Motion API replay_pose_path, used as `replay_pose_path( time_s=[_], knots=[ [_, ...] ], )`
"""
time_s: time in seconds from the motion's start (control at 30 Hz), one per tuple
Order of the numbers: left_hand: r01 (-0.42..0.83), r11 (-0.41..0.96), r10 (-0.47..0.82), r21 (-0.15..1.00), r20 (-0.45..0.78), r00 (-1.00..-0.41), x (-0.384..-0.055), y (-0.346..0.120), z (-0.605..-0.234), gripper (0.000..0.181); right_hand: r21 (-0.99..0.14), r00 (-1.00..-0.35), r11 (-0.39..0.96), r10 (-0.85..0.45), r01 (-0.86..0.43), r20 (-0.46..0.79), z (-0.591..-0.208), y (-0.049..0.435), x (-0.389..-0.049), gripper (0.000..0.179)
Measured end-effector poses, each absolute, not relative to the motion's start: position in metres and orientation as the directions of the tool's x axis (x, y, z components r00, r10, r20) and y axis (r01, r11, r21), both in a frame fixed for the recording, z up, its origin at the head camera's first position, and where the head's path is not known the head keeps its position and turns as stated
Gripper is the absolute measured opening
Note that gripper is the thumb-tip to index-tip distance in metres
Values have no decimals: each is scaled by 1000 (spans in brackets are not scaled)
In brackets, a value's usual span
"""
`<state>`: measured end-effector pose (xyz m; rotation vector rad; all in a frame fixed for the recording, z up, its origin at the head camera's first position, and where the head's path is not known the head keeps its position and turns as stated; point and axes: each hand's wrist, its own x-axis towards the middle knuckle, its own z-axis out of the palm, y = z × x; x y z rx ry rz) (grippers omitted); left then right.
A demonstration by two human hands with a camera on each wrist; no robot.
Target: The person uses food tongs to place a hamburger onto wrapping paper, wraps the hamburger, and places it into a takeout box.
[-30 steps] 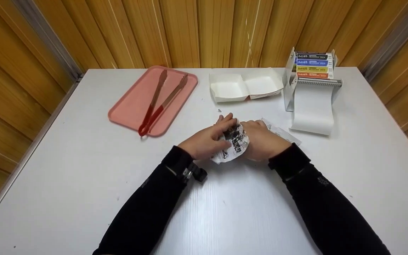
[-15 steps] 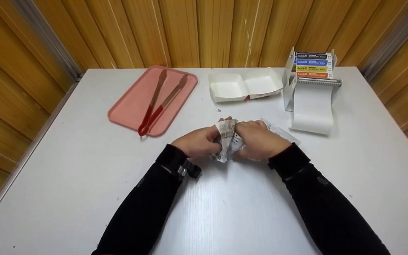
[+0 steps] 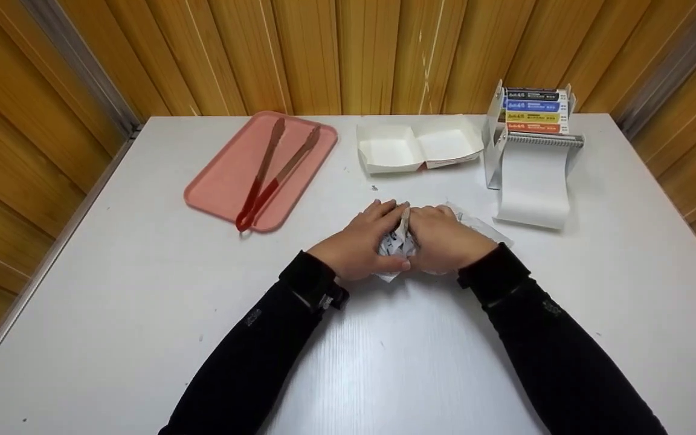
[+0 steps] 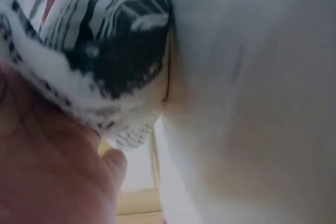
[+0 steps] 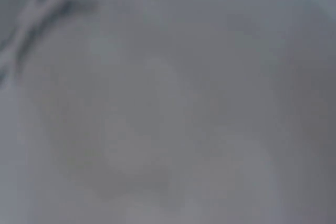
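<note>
In the head view, a bundle of white printed wrapping paper (image 3: 395, 244) lies between both hands on the white table. What is inside it is hidden. My left hand (image 3: 357, 246) holds its left side, fingers over the far part and thumb at the near edge. My right hand (image 3: 447, 238) grips the bundle's right side, its fingertips mostly out of sight. A flat end of the paper sticks out beyond the right hand. Close up in the left wrist view, the bundle (image 4: 121, 45) shows dark print against the palm. The right wrist view is a pale blur.
Red-handled tongs (image 3: 253, 205) lie on a pink tray (image 3: 215, 181) at the back left. Behind the hands stands an opened white paper box (image 3: 390, 151). A stand with several coloured boxes (image 3: 532, 112) and a curling white sheet (image 3: 534, 187) is at the back right.
The left hand drew back leftward, lifting a pointed flap of the paper, then came right again and folded it against the bundle. My right hand has stayed nearly still.
</note>
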<state>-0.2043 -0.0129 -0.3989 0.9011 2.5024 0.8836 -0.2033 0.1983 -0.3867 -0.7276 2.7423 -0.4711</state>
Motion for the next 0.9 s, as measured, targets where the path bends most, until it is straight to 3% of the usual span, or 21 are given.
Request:
replay_pose_path(
  time_s=[0.2, 0.4, 0.5, 0.67, 0.9],
  knots=[
    [480, 643, 650, 597, -93, -754, -202, -10, -398, 93, -370, -824, 807, -543, -459, -161, -388, 199, -203, 91],
    [411, 526, 694, 744, -97, -713, -208, -16, -399, 59, -291, -804, 810, -568, -509, -175, -387, 199, -200, 81],
    [396, 496, 715, 773, -104, -692, -211, -19, -400, 68, -306, -811, 815, -557, -492, -180, -387, 198, -200, 78],
    [440, 534, 712, 722, -104, -694, -210, -18, -399, 82, -323, -833, 825, -530, -463, -158, -387, 197, -200, 84],
    [488, 602, 681, 631, -86, -728, -208, -15, -400, 86, -436, -841, 818, -498, -375, -212, -368, 211, -198, 122]
  ],
)
